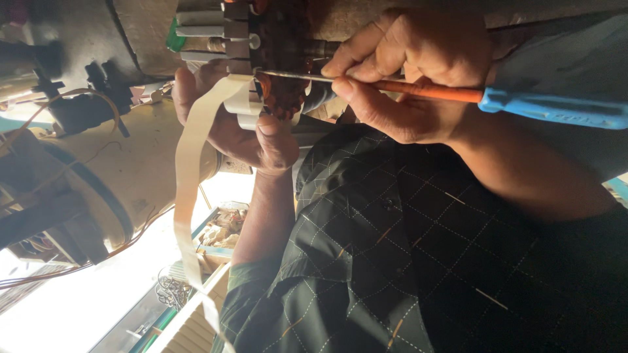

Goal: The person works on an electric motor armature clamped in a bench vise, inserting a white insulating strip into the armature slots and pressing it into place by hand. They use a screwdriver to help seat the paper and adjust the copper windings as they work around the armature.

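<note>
At twelve o'clock in the view, a dark round motor core with copper windings and pale strips sits gripped by the left hand, thumb pressed to its lower edge. The right hand pinches a blue-handled, orange-shafted screwdriver, whose metal tip touches the windings; a cream paper ribbon trails toward seven o'clock

A right hand pinches a screwdriver with an orange shank and blue handle, its metal tip laid against a round wound motor part with copper-coloured coils. Another hand, reaching from a dark checked shirt sleeve, grips the part from below. A pale strip of tape trails from it. Loose wires hang at left.
</note>
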